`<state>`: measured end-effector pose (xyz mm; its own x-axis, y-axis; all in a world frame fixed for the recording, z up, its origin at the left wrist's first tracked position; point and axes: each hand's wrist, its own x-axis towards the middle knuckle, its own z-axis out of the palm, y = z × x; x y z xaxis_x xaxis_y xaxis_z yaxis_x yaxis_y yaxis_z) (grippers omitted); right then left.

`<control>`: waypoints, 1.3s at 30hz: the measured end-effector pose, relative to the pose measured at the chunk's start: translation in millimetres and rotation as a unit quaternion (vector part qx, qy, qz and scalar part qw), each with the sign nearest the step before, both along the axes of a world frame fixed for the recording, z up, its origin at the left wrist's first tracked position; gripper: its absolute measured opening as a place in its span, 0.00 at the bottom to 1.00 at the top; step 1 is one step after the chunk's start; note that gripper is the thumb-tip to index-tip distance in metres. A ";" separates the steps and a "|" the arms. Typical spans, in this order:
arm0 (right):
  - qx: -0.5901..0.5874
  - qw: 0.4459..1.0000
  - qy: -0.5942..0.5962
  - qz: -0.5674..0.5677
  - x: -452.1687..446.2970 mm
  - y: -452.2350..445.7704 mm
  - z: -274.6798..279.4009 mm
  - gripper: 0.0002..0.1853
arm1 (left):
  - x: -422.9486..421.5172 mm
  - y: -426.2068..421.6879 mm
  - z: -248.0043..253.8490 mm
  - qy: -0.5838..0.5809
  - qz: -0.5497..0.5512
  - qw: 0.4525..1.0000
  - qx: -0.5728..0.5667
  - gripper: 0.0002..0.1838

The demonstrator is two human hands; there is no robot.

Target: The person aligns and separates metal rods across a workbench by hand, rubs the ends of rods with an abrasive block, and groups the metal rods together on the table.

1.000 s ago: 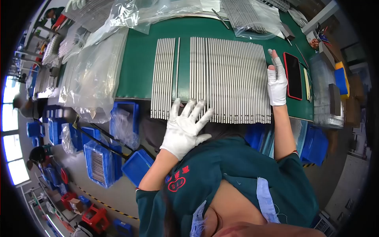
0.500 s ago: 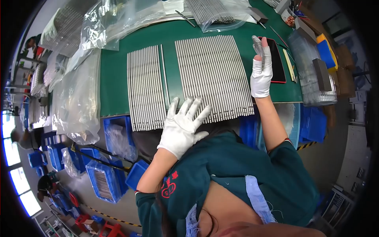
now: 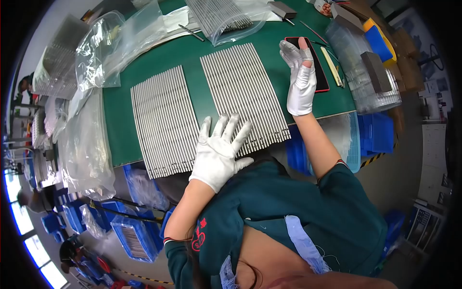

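Two groups of thin metal rods lie side by side on the green tabletop, with a strip of green between them. My left hand (image 3: 215, 155), in a white glove with greyed fingertips, is open with fingers spread. It lies at the near end of that strip, over the edges of the left rod group (image 3: 163, 123) and the right rod group (image 3: 248, 91). My right hand (image 3: 302, 84) is raised right of the right group, fingers apart and holding nothing. Two bare fingertips poke out of its white glove. Behind it is a red-edged black phone-like slab (image 3: 321, 79).
A clear bag of rods (image 3: 221, 19) lies at the back, beside a loose dark rod (image 3: 191, 32). Plastic sheeting (image 3: 84, 139) hangs over the left edge. Clear boxes (image 3: 363, 79) and a yellow-handled cutter (image 3: 332, 66) are at right. Blue bins (image 3: 134, 236) stand below.
The single rod between the groups now sits against the left group, which looks wider; the right group looks narrower. The right hand's fingers have spread. The whole view has shifted.
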<state>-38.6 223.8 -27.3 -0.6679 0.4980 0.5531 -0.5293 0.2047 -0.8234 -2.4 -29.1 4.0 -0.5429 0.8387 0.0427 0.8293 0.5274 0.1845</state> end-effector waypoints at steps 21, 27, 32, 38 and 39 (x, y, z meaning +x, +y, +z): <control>-0.192 0.981 0.000 0.017 5.8 2.5 14.2 0.46 | -11.7 23.8 25.7 -0.023 0.017 0.995 -0.092 0.51; -0.172 0.985 0.016 -0.001 5.0 1.5 15.0 0.45 | -22.5 87.3 -2.1 -0.029 -0.103 0.994 0.024 0.51; -0.177 0.984 0.009 0.001 8.7 1.9 14.0 0.45 | -22.2 67.7 -4.3 -0.033 -0.080 0.996 -0.016 0.52; -0.169 0.985 -0.015 0.019 7.1 -1.7 15.2 0.44 | -19.4 18.9 17.3 -0.036 0.021 0.996 -0.084 0.51; -0.165 0.986 -0.021 0.025 6.4 -1.6 14.5 0.44 | -21.2 10.4 13.4 -0.020 0.040 0.997 -0.068 0.50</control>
